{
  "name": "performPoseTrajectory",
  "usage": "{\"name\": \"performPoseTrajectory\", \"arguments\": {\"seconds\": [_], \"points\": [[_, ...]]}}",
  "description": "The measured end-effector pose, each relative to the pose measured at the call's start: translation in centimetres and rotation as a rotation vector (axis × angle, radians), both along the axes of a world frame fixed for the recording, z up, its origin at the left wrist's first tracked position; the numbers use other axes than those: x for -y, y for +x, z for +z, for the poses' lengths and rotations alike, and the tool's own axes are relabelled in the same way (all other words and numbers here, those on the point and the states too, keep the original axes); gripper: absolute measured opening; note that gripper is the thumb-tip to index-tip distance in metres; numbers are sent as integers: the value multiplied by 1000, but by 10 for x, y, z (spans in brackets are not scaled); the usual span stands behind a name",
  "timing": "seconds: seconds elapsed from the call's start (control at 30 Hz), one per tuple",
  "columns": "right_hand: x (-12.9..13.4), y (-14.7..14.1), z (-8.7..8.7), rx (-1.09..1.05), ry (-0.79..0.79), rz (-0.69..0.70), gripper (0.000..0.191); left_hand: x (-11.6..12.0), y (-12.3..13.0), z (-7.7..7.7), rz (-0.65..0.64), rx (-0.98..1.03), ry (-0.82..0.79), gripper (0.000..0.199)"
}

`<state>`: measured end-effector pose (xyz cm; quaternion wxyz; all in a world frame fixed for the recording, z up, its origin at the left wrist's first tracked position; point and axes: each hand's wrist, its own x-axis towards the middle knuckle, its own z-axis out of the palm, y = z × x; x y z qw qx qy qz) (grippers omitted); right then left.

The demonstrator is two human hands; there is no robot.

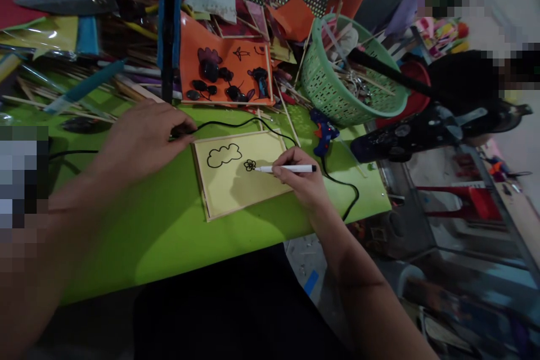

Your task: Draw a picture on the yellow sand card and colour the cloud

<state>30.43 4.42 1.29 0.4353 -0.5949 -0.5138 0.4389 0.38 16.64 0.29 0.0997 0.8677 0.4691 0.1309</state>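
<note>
My right hand (301, 174) grips a white marker (291, 169) with a black end. Its tip meets a small black flower drawing (250, 165) on a yellow card (230, 194) edged with thin wooden sticks. An outlined cloud (223, 155) is drawn to the flower's left. Beside the card's upper left corner, my left hand (152, 129) rests with its fingers curled together. Something dark shows at those fingertips, but I cannot tell what it is. A black cord (236, 122) runs behind the card from near that hand.
Behind the card lies an orange framed sheet (192, 56) with dark shapes. A green basket (354, 98) of tools and sticks stands at the right, near a blue glue gun (324, 132) and a dark cylindrical object (392, 138). Scissors (67, 2) and craft scraps crowd the back left.
</note>
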Motion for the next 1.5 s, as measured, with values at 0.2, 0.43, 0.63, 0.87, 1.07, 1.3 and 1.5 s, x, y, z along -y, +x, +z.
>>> {"name": "performPoseTrajectory", "arguments": {"seconds": [0.2, 0.43, 0.63, 0.87, 1.07, 1.3, 1.5], "points": [[0, -1, 1, -10, 9, 14, 20, 2, 0, 1, -11, 3, 30, 36], [-1, -1, -1, -6, -4, 14, 22, 1, 1, 2, 5, -16, 15, 38], [-1, 1, -2, -20, -15, 14, 22, 0, 1, 1, 0, -5, 12, 39], [-1, 1, -2, -1, -10, 11, 21, 0, 3, 3, 15, -16, -7, 40], [-2, -1, 1, -9, -8, 8, 22, 1, 2, 3, 5, -11, 3, 40], [-1, 0, 0, -5, -11, 5, 24, 0, 1, 2, 11, -9, -12, 38], [-2, -1, 1, -14, -2, 20, 23, 0, 2, 3, -1, -1, -7, 40]]}}
